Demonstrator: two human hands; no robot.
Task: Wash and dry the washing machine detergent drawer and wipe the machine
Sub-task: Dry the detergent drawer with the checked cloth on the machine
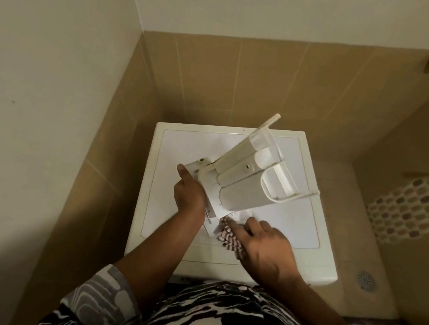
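Left hand (188, 194) grips drawer (247, 177) — right hand (264, 248) holds cloth (228, 236) against it.

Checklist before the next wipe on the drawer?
1. Grip: left hand holds detergent drawer by its front panel: ok.
2. Tool: right hand holds cloth: ok.
3. Cloth at the drawer's lower edge: ok.
4. Drawer tilted, underside facing the camera: ok.
5. Low corner resting on washing machine top: cannot tell.
6. Drawer dry: cannot tell.
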